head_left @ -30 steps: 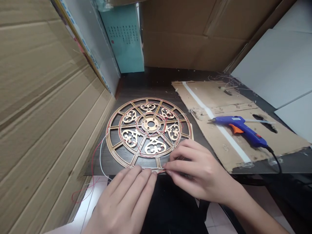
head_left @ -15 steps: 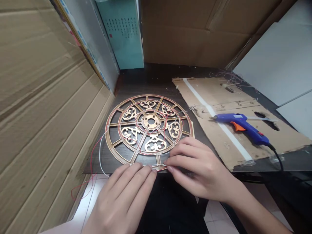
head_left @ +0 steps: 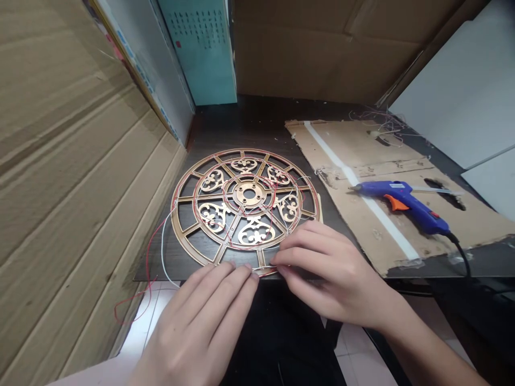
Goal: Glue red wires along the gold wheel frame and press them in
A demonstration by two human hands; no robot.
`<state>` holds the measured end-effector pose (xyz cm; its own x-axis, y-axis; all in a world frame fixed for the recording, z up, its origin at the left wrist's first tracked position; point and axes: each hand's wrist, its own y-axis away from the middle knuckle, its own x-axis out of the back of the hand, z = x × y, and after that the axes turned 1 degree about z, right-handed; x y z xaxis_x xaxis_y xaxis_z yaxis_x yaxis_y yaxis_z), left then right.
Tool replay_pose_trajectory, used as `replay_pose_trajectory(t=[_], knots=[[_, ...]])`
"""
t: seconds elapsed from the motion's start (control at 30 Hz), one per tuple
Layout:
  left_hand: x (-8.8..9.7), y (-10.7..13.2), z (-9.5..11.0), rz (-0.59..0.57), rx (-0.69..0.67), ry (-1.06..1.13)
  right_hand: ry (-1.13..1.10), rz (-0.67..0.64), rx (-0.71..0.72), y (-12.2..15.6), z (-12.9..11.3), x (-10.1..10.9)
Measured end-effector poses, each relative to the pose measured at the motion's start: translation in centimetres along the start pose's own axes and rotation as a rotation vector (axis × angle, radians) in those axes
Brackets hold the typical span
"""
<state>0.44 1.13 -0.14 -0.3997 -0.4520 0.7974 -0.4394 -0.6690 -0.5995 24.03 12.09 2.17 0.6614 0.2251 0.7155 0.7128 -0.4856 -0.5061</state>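
Note:
A round gold metal frame (head_left: 240, 198) with spokes and scrollwork lies flat at the table's near edge. Red wire (head_left: 148, 252) and white wire (head_left: 162, 249) run along its rings and loop off its left side. My left hand (head_left: 205, 311) rests over the near rim, fingers together and closed on it; its thumb is hidden. Just to the right, my right hand (head_left: 325, 268) pinches the white wire against the rim between thumb and fingers. A short stretch of wire shows between the two hands.
To the right, a blue glue gun (head_left: 406, 201) with an orange trigger lies on a cardboard sheet (head_left: 346, 145). Tangled wires (head_left: 388, 128) sit behind it. Cardboard walls (head_left: 301, 53) and a teal box (head_left: 205, 69) border the dark table (head_left: 261, 123).
The view has shifted slightly. My left fingers have shifted a little along the rim, while my right hand keeps its pinch at nearly the same spot.

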Motion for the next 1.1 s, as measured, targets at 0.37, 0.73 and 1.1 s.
replay_pose_trajectory(t=[0.37,0.73,1.1], knots=[[0.01,-0.09,0.02,0.005,-0.035,-0.037,0.005,0.021,-0.015,0.27,-0.11,-0.12],[-0.21,0.29,-0.13,0.007,-0.007,-0.055,0.009,0.053,-0.031,0.51,0.04,-0.28],[-0.19,-0.48,0.03,-0.04,0.019,-0.045,0.036,0.043,-0.017,0.27,-0.17,-0.17]])
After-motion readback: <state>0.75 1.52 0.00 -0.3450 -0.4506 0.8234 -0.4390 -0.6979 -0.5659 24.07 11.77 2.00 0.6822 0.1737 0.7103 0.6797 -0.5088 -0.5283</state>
